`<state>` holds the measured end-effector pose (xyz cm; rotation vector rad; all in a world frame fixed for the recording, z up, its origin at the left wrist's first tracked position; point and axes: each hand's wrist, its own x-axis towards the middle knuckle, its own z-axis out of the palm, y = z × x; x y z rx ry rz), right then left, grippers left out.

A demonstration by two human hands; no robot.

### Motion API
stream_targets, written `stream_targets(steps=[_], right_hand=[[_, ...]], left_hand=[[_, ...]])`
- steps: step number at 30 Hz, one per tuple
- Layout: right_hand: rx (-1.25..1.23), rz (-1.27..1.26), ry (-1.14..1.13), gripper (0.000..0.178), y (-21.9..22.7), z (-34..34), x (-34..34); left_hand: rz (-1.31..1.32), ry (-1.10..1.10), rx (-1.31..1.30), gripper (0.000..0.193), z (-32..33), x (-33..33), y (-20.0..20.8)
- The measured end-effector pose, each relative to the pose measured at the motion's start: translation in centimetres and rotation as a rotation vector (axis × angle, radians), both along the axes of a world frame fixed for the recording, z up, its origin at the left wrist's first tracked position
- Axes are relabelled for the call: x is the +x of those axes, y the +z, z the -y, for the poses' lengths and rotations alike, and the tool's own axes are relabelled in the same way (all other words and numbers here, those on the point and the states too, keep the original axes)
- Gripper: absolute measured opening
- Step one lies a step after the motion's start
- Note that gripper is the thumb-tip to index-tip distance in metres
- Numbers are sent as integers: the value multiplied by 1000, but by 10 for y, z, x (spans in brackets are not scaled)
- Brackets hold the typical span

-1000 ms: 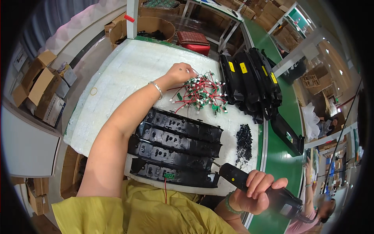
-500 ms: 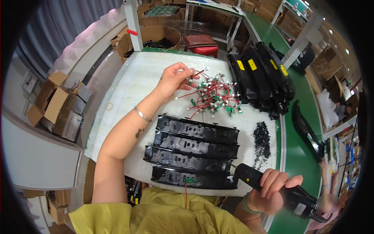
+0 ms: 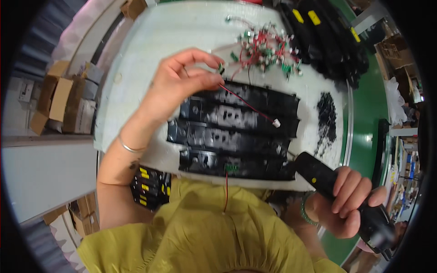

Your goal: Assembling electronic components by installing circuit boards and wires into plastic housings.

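Observation:
My left hand [image 3: 182, 82] pinches a small green circuit board [image 3: 221, 69] between thumb and fingers. From it a thin dark red wire [image 3: 243, 102] with a white plug hangs over the black plastic housings [image 3: 230, 116], which lie in a stack of rows on the white table. In the nearest housing another green circuit board [image 3: 231, 168] sits, its red wire trailing toward my shirt. My right hand [image 3: 350, 200] is wrapped round a black electric screwdriver [image 3: 318, 175], whose tip points left at the right end of the housings.
A tangled heap of wired boards [image 3: 266, 48] lies beyond the housings. Small black screws [image 3: 326, 120] are spread at the right. Long black parts with yellow labels [image 3: 323, 41] are piled at the far right. Open cardboard boxes [image 3: 59, 100] stand left of the table [image 3: 136, 54].
My left hand has come back from the heap toward the housings, carrying a wired board. The head view has tilted nearer; the right hand still holds the screwdriver beside the housings.

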<state>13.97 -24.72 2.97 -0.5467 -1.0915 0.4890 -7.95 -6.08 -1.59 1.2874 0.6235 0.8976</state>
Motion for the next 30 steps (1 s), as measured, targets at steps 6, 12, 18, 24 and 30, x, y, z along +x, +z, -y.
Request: stream_targets(steps=[6,12,18,24,30], right_hand=[[-30,-26,90,29,-5,-10,-9],[-163,98,282,32,-15,-16,-22],[-201,113,261,34,-28,-21,-43],[-156,186,293,35,-30,-31,-49],[-134,241,341,35,-36,-39,-54]], left_hand=[[-332,-255,-117,16,33,-18,3],[-679,-145,670,15,66,-11,-30],[-676,4,759,13,82,-9,-55],[-646,-10,771,20,83,-14,-61],[-574,-56,782,23,81,-18,-70]])
